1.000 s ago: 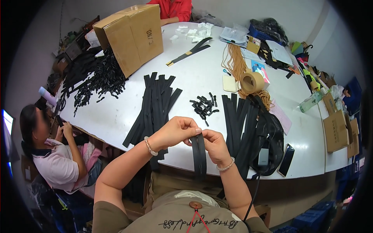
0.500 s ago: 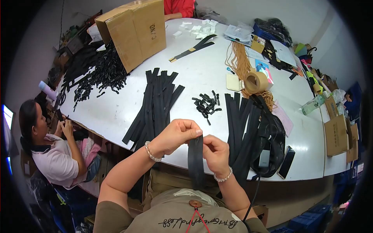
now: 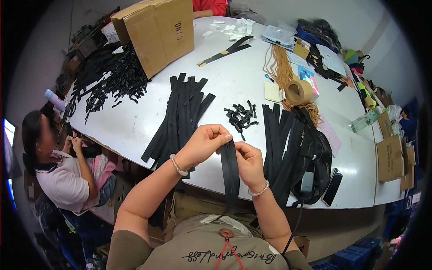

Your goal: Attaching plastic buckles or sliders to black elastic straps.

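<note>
A black zipper (image 3: pixel 230 180) hangs down in front of my body over the table's near edge. My left hand (image 3: pixel 204 145) pinches its upper end between thumb and fingers. Close beside it, my right hand (image 3: pixel 250 166) is closed at the zipper's upper right edge; its fingertips are partly hidden. Beyond my left hand lies a pile of black zippers (image 3: pixel 182 110). A small heap of black zipper pulls (image 3: pixel 242 118) sits beyond my right hand. To the right of it, more black zippers (image 3: pixel 273 144) lie fanned out.
A cardboard box (image 3: pixel 166 38) stands at the far left beside a big heap of black pulls (image 3: pixel 119 76). Brown tape (image 3: pixel 299 92), tan cords (image 3: pixel 280 67), a black mesh bag (image 3: pixel 319 150) and a phone (image 3: pixel 332 186) lie rightward. A seated person (image 3: pixel 67 180) is at left.
Both hands have risen slightly, the right one shifting a little left. The zipper has turned to show more of its flat face. The view has tilted slightly.
</note>
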{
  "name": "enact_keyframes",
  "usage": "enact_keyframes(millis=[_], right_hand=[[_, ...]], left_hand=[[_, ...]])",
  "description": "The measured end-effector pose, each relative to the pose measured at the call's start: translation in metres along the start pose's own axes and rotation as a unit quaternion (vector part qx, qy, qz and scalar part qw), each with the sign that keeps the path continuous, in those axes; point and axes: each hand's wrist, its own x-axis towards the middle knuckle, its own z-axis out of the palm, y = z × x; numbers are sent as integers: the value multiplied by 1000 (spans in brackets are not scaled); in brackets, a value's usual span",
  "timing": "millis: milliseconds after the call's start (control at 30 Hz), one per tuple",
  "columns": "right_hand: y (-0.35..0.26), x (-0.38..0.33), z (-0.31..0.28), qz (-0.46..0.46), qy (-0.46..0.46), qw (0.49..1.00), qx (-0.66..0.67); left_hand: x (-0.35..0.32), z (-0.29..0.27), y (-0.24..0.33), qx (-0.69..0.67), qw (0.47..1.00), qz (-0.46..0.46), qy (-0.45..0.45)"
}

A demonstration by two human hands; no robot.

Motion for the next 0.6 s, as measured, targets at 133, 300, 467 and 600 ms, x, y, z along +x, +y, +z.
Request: enact_keyframes(millis=[133, 300, 467, 600], right_hand=[[-2, -4, 9, -85, 56, 993, -57], [-18, -36, 10, -150, -12, 964, -220], [7, -40, 4, -51, 34, 996, -64], [14, -40, 5, -23, 42, 997, 52]], left_hand=[[-1, 2, 8, -67, 997, -36, -17], [-7, -6, 4, -98, 994, -47, -27], [-14, -1, 2, -212, 974, -79, 6], [-29, 13, -3, -204, 977, -69, 0]])
